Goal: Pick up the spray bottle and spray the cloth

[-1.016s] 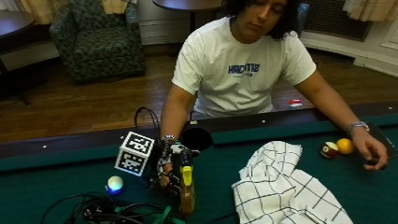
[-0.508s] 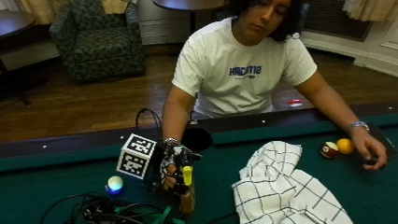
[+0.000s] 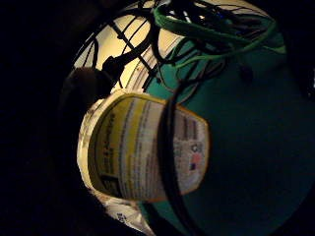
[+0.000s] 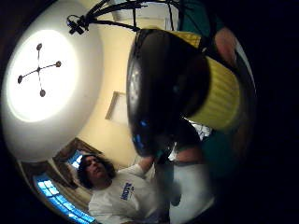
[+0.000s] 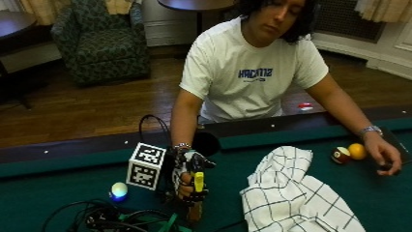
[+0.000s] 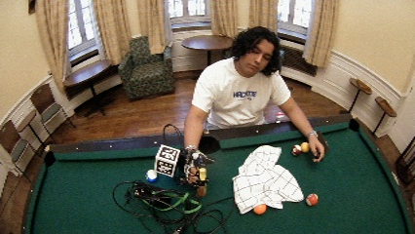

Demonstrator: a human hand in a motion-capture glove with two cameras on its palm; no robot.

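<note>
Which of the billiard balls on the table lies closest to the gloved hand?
The pale ball beside the cable tangle, just past the gloved right hand. The other balls lie beyond the checked cloth.

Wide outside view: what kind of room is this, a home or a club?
Probably a lounge or games room: a green pool table with billiard balls, an armchair, and tall curtained windows.

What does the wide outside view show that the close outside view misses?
Only the wide outside view shows the orange ball and the red ball beside the white checked cloth. Only the close outside view shows the small red object on the wooden floor clearly. Both share the gloved right hand gripping the yellow-triggered spray bottle, the cloth and the green felt table.
</note>
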